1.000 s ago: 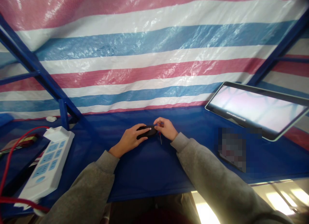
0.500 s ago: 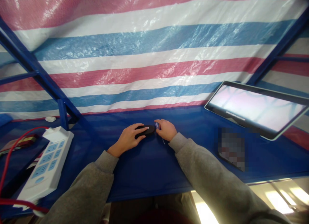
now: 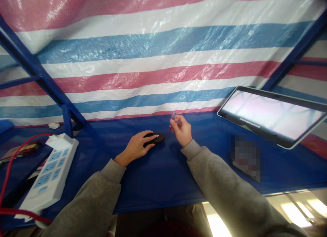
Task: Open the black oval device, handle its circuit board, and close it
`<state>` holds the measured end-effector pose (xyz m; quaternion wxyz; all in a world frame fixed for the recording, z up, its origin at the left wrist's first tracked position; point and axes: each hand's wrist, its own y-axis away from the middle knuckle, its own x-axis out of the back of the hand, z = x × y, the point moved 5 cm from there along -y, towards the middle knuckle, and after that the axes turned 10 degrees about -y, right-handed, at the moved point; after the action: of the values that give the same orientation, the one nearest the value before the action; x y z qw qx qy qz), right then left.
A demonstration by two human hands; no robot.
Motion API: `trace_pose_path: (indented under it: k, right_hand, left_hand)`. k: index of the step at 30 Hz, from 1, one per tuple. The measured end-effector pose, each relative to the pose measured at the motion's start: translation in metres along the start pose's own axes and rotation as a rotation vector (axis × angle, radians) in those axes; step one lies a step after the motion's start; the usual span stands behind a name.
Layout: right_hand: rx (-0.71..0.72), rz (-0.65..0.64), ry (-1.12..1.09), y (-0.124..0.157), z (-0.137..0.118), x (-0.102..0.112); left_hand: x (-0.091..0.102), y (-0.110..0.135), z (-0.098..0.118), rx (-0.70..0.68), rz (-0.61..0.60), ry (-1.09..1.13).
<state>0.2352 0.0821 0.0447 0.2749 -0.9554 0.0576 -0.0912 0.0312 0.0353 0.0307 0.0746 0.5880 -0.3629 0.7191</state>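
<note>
A black computer mouse (image 3: 159, 138) lies on the blue table, its narrow end toward the right. My left hand (image 3: 136, 145) grips it from the left, fingers over the top and thumb along the near side. Just right of the mouse, my right hand (image 3: 182, 129) is raised a little above the table. It is closed around the handle of a small screwdriver (image 3: 173, 117), clear purplish with a red part. The thin shaft points down toward the tabletop, apart from the mouse.
A white power strip (image 3: 55, 172) with a red cable (image 3: 10, 165) lies at the left. At the right stands a tablet-like screen (image 3: 270, 111), with a blurred-out dark flat object (image 3: 245, 158) before it. Striped plastic sheeting (image 3: 163, 70) hangs behind the blue table (image 3: 153, 182).
My right hand has lifted and turned, bringing the screwdriver from lying low beside the mouse to shaft-down. My left hand stays on the mouse.
</note>
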Motion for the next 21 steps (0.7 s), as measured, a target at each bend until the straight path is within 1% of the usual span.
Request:
trace_pose_path:
  k: [1, 3, 7, 11, 17, 19, 21]
  right_hand:
    - [0.015, 0.014, -0.079, 0.001, -0.003, 0.000]
    - [0.063, -0.002, -0.129, 0.006, -0.010, -0.002]
    - [0.164, -0.071, -0.080, 0.013, -0.022, -0.008]
    - [0.266, -0.068, 0.006, 0.015, -0.028, -0.009]
    - [0.343, -0.095, 0.135, 0.013, -0.035, -0.006]
    - [0.370, -0.081, 0.136, 0.010, -0.040, -0.004]
    - [0.383, -0.040, 0.105, 0.007, -0.045, -0.003]
  left_hand:
    - [0.000, 0.000, 0.001, -0.005, 0.002, 0.004]
    - [0.000, 0.000, 0.003, -0.016, 0.011, 0.008]
    - [0.000, 0.000, 0.004, -0.026, 0.017, 0.002]
    - [-0.001, 0.000, 0.003, -0.022, 0.022, 0.002]
    - [-0.002, 0.001, 0.005, -0.071, 0.046, 0.002]
    - [-0.004, 0.000, 0.006, -0.095, 0.038, 0.001]
    - [-0.006, 0.000, 0.007, -0.107, 0.035, 0.005]
